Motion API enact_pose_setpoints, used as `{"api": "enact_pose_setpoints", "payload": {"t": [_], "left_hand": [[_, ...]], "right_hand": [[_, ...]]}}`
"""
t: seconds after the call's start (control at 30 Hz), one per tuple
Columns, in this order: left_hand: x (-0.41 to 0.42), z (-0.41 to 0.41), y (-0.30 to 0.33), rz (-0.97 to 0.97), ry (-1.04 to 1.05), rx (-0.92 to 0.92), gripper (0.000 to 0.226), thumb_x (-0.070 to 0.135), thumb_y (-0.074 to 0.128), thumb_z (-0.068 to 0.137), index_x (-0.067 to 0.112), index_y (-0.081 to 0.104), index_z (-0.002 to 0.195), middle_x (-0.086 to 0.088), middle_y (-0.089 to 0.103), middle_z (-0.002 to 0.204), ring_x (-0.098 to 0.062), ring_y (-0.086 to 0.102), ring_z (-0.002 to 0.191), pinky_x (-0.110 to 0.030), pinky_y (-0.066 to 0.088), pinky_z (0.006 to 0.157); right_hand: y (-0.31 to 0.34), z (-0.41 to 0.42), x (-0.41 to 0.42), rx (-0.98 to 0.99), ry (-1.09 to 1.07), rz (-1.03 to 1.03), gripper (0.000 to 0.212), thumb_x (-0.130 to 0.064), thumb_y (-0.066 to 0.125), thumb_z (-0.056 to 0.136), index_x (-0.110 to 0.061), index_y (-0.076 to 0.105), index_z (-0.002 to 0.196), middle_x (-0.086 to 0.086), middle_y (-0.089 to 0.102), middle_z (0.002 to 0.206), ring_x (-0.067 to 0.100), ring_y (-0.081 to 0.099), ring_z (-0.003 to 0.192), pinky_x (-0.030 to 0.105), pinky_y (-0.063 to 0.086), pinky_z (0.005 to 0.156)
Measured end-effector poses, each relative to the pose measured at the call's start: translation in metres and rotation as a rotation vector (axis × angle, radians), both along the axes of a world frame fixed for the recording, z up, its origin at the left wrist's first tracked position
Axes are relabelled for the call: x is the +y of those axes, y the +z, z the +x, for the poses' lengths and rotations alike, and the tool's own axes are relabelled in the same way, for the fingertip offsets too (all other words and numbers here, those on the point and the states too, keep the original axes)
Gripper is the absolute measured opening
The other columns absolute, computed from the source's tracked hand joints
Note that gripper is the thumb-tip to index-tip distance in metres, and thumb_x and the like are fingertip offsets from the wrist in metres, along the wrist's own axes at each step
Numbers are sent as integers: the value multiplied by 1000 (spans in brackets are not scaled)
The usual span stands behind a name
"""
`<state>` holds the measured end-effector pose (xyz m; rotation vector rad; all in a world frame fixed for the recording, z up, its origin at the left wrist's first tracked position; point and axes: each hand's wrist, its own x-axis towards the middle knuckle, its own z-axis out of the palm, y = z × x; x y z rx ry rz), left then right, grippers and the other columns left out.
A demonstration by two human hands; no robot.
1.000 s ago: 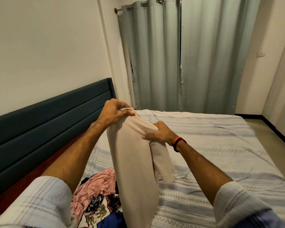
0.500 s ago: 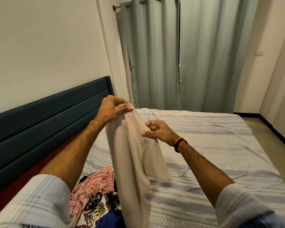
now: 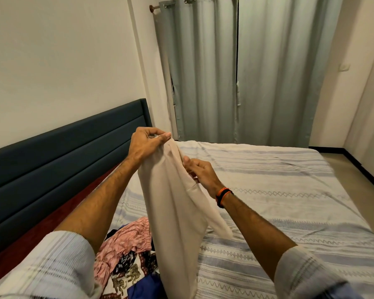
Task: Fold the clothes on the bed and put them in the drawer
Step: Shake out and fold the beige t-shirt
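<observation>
Above the striped grey-white bed [image 3: 279, 190], a long beige cloth garment [image 3: 173, 203] is pinched at its top by the left hand [image 3: 146, 145] and gripped lower by the right hand [image 3: 202, 173].

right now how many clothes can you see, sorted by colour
Beige, plain cloth garment held up by the left hand and right hand: 1
Pink, crinkled fabric garment on the bed: 1
Dark patterned garment with animal prints: 1
Blue cloth garment: 1
Total: 4 visible; the pile is partly hidden, so more may lie beneath.
</observation>
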<state>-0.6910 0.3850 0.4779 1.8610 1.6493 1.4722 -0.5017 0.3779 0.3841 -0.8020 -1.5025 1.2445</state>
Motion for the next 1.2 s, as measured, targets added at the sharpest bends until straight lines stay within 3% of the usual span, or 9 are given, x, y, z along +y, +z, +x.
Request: {"api": "enact_pose_setpoints", "payload": {"t": [0.17, 0.23, 0.43, 0.53, 0.67, 0.77, 0.9, 1.03, 1.2], "left_hand": [[-2, 0, 3, 31, -6, 30, 27, 40, 72, 85, 14, 79, 90, 1, 72, 85, -11, 65, 80, -21, 52, 69], [-2, -2, 3, 35, -3, 41, 28, 41, 72, 85, 14, 79, 90, 1, 73, 86, -11, 66, 79, -22, 53, 70], [-1, -2, 2, 52, 9, 79, 30, 43, 71, 85, 14, 79, 92, -1, 74, 87, -13, 66, 80, -19, 51, 66], [0, -1, 1, 58, 18, 84, 32, 44, 72, 84, 15, 79, 92, -1, 74, 87, -13, 66, 80, -22, 53, 68], [0, 0, 0, 63, 19, 106, 32, 46, 71, 85, 15, 79, 91, -1, 74, 87, -12, 66, 78, -24, 55, 70], [0, -6, 0, 73, 27, 116, 32, 45, 71, 85, 15, 79, 92, -1, 74, 87, -14, 67, 80, -25, 55, 72], [-2, -11, -1, 64, -2, 118, 28, 41, 73, 84, 15, 79, 92, -1, 74, 87, -14, 68, 81, -24, 55, 74], [-2, -10, 1, 46, -43, 170, 23, 37, 75, 83, 18, 79, 92, 1, 74, 86, -12, 67, 82, -23, 54, 75], [-5, -6, 0, 16, -111, 194, 20, 36, 74, 82, 18, 78, 91, 1, 73, 87, -9, 66, 82, -15, 48, 73]], "right_hand": [[5, -1, 7, 75, 80, -57, 6, -20, 74, 88, -16, 70, 86, -4, 65, 74, 8, 55, 64, 19, 47, 61], [4, 0, 9, 44, 103, -30, 8, -18, 75, 86, -13, 72, 92, -1, 70, 81, 9, 61, 69, 22, 51, 65], [1, -13, 12, -134, -58, 119, 29, -38, 86, 71, -16, 76, 85, 1, 75, 84, 14, 67, 77, 31, 59, 76], [4, -21, 11, -155, -199, 140, 34, -44, 89, 64, -19, 74, 82, -2, 75, 79, 11, 69, 73, 25, 59, 75], [5, -26, 13, -171, -226, 88, 21, -31, 87, 71, -24, 68, 73, -3, 69, 69, 11, 62, 64, 25, 57, 70], [6, -20, 15, -67, -103, -10, 19, -9, 79, 76, -18, 64, 71, 2, 65, 71, 18, 59, 68, 33, 54, 67], [10, -5, 20, 52, 40, -99, 22, 1, 65, 85, -17, 58, 76, -4, 58, 71, 13, 55, 70, 26, 47, 61], [-2, 9, 29, -274, -10, 60, 11, -18, 75, 87, -17, 65, 81, -16, 59, 57, 0, 52, 55, 18, 39, 52], [-12, 10, 19, -358, 160, 62, 17, -15, 75, 86, 0, 74, 93, -17, 65, 59, -1, 59, 54, 15, 45, 52]]}}
